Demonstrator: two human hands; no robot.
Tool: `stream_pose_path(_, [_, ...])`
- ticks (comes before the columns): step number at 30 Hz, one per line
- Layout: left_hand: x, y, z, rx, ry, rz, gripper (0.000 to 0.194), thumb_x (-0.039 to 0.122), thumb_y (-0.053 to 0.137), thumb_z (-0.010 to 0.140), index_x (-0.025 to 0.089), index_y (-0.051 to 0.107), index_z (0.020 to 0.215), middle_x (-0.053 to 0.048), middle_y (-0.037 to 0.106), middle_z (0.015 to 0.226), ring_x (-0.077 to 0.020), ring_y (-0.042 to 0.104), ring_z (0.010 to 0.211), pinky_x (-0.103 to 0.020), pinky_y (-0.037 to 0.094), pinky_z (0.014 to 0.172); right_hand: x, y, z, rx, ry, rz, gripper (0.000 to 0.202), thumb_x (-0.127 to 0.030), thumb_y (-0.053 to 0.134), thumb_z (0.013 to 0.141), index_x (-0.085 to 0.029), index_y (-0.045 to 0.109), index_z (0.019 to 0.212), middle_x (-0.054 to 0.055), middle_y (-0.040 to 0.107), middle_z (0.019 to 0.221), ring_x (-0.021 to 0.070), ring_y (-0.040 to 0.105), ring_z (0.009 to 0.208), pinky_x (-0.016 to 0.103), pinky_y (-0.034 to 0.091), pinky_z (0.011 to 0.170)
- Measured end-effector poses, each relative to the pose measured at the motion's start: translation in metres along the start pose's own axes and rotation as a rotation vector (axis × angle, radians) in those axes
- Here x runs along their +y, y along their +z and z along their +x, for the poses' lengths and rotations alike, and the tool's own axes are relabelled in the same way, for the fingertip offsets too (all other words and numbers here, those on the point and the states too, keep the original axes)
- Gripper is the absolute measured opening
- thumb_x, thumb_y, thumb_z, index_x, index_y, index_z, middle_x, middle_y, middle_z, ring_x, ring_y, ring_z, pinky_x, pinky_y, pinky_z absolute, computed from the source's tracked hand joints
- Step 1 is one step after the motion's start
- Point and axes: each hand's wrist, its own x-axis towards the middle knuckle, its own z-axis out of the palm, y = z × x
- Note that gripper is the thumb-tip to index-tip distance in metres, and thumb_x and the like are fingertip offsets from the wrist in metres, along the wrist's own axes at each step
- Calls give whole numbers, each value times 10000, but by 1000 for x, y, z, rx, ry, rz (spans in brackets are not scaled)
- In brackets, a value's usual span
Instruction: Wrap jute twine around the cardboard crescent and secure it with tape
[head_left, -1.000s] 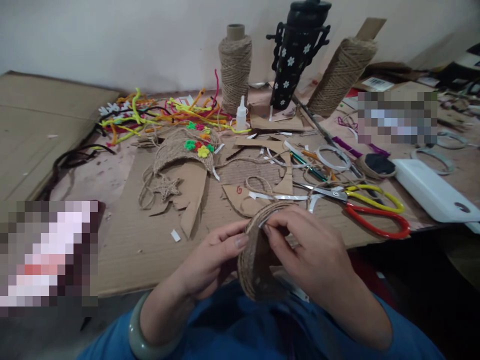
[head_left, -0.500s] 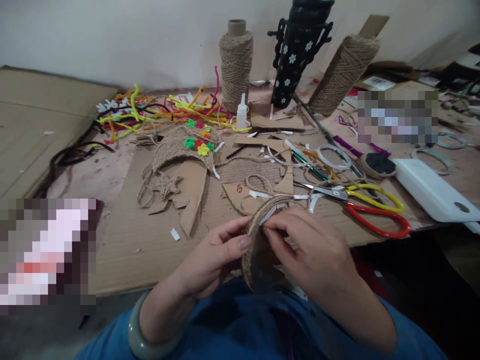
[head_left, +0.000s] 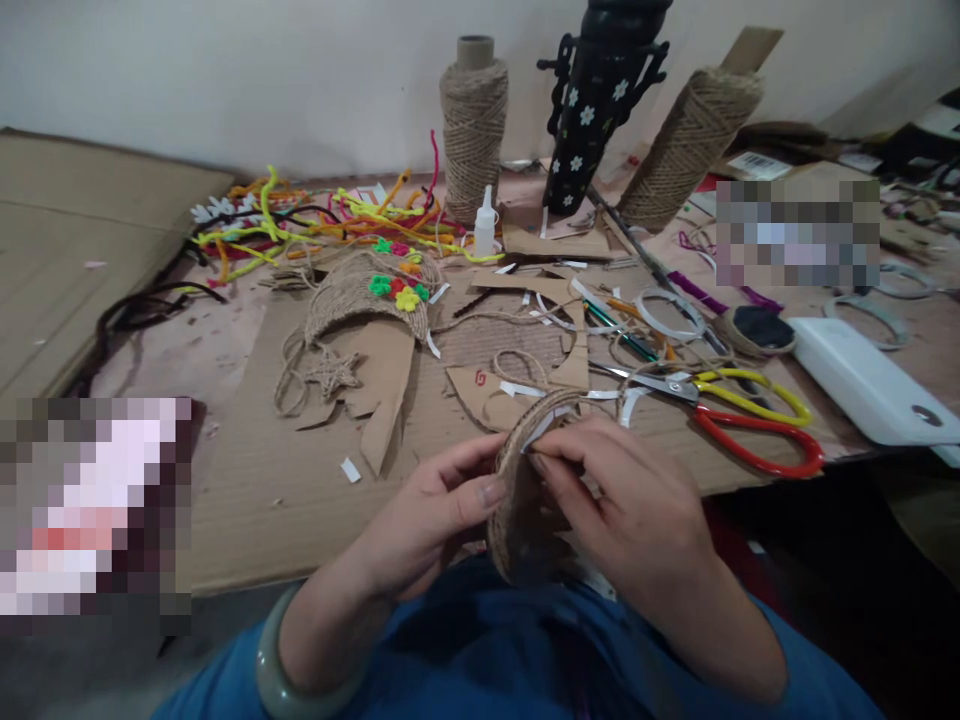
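Observation:
A curved cardboard piece with twine along its edge [head_left: 504, 520] is held up in front of my body. My left hand [head_left: 442, 510] grips its left side, thumb on the near face and fingers behind. My right hand [head_left: 630, 510] pinches a narrow white strip [head_left: 541, 428] at the upper inner face of the piece. Just beyond the hands lies a cut cardboard scrap [head_left: 480, 390]. Scissors with one yellow and one red handle [head_left: 757, 440] rest to the right of my right hand. The far lower part of the curved piece is dim and partly hidden.
A twine-wrapped crescent with felt flowers [head_left: 367, 295] and a twine star [head_left: 334, 372] lie left. Behind stand a twine spool [head_left: 474, 140], a glue bottle [head_left: 484, 228], a black flowered vase [head_left: 581, 130] and a leaning spool [head_left: 690, 145]. A white power bank-like box [head_left: 870, 380] sits right.
Both hands keep their hold, and the curved piece has tilted very slightly. My right fingers have shifted a little along the white strip. Nothing on the table has moved.

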Motion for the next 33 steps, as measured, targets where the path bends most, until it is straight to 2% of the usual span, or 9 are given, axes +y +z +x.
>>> stream_pose_path(6, [-1,0,1,9,24,-14,403,313,753,702,243,688,1093,-60,700,988,-180,638,821,-249,467,687,-2,1,0,13,-25,-44,128,-101,516,851,-173,601,788,24,626,711,142,582,688,262,467,642])
stream_pose_path(10, [-1,1,1,24,8,5,443,331,758,694,244,675,1120,-58,699,975,-144,620,727,-218,436,602,-2,2,2,21,-30,-53,148,-94,506,839,-175,595,752,28,631,705,144,592,677,264,472,631])
stream_pose_path(20, [1,2,1,54,-15,-4,418,340,773,673,261,695,1076,-38,690,934,-111,593,678,-204,435,590,-1,2,3,3,25,0,150,-90,499,825,-182,577,737,8,605,669,128,569,629,247,449,584])
stream_pose_path(26, [0,0,1,38,-3,1,441,344,775,670,226,687,1086,-46,681,912,-97,574,631,-198,408,554,2,3,5,29,80,43,163,-80,503,802,-197,574,712,-17,582,631,108,549,571,220,433,526])
stream_pose_path(33, [-1,-3,1,34,-18,-21,433,316,758,695,240,670,1112,-70,684,1003,-181,640,799,-271,477,693,3,2,2,8,57,53,129,-150,522,864,-186,626,797,0,622,695,116,597,647,223,458,587])
